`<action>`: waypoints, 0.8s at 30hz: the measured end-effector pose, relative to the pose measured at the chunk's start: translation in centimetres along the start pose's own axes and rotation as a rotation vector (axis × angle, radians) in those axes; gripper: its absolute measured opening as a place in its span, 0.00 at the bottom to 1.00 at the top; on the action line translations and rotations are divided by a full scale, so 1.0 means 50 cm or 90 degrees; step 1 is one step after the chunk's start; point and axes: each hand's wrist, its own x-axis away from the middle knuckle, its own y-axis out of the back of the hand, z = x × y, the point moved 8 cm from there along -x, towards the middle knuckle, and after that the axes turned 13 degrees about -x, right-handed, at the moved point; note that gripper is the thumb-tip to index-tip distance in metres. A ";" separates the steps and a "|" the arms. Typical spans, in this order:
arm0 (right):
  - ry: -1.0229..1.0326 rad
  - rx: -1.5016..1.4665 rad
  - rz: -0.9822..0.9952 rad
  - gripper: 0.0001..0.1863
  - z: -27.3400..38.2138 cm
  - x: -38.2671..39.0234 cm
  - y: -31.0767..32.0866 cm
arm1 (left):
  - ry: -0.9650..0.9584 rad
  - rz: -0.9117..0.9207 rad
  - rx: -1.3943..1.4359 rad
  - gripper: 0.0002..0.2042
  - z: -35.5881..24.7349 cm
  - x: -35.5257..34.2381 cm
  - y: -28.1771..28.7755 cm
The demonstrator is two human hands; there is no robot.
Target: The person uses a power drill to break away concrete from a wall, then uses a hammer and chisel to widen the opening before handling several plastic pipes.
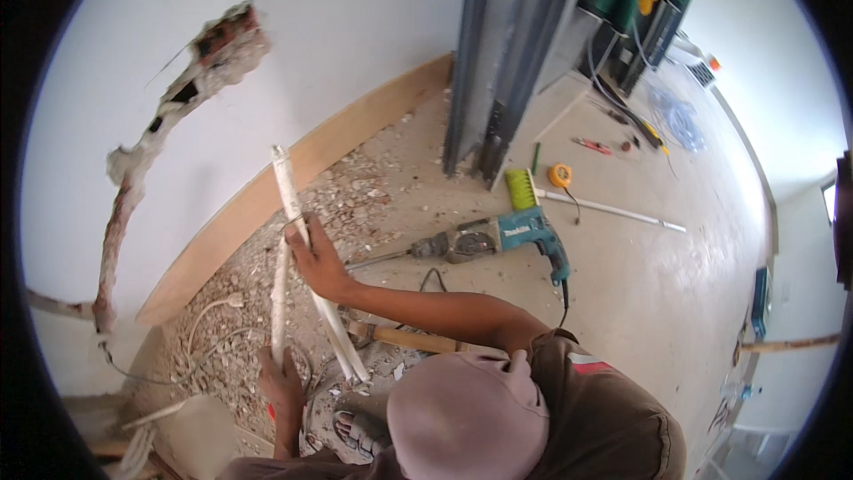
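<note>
Neither of my hands is in view. A crouching person (pixel 622 418) in a pale cap and brown shirt works in front of me. That person's right hand (pixel 317 258) is closed around a long, dusty white pipe (pixel 290 187), which slants down to the rubble. A second, shorter white piece (pixel 280 302) stands beside it, and its lower end is in the person's left hand (pixel 282 382). A teal rotary hammer (pixel 520 231) lies on the floor to the right, its bit pointing toward the pipes. A wooden handle (pixel 413 338) lies below the person's right arm.
Rubble (pixel 355 196) covers the floor along a wooden skirting board (pixel 364 113). A broken-out channel (pixel 124 187) runs down the wall. A metal frame (pixel 506 53) stands beyond. Nearby lie a green brush (pixel 520 189), a tape measure (pixel 560 175), a white rod (pixel 613 211) and cables (pixel 680 120).
</note>
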 end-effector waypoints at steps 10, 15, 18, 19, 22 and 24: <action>-0.257 -0.197 0.048 0.22 -0.035 0.000 0.031 | -0.236 -0.209 -0.157 0.10 -0.026 -0.047 0.104; -0.324 -0.087 0.064 0.26 -0.057 0.005 0.056 | -0.203 0.197 0.098 0.08 0.018 -0.064 0.058; -0.352 -0.175 -0.023 0.27 -0.074 -0.012 0.061 | 0.013 0.268 0.396 0.20 0.051 -0.055 0.032; -0.362 -0.171 -0.105 0.27 -0.089 -0.016 0.092 | 0.082 0.279 0.524 0.23 0.043 -0.053 0.036; -0.240 -0.193 -0.106 0.30 -0.081 -0.064 0.164 | 0.096 0.207 0.704 0.19 0.048 -0.068 0.052; -0.248 -0.263 -0.183 0.28 -0.073 -0.080 0.206 | 0.134 0.083 0.812 0.14 0.033 -0.079 0.085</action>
